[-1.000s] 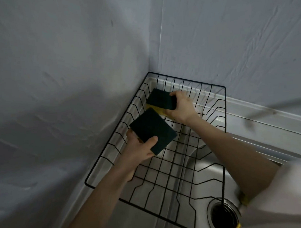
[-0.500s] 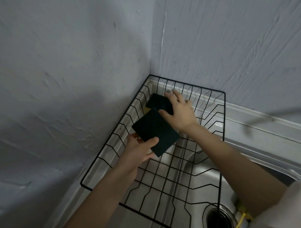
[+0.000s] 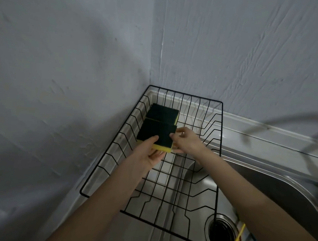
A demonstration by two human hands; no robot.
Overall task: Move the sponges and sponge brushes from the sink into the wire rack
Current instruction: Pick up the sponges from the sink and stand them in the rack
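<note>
A black wire rack [image 3: 218, 162] sits over the left end of a steel sink [image 3: 274, 183], in the corner of two walls; one green-topped yellow sponge [image 3: 162, 114] lies in the rack's far left corner. The left hand [image 3: 148, 153] grips a second sponge [image 3: 156, 134] just in front of it, thumb on top and fingers beneath, while the right hand [image 3: 187, 143] pinches that sponge's right edge with loosely curled fingers
</note>
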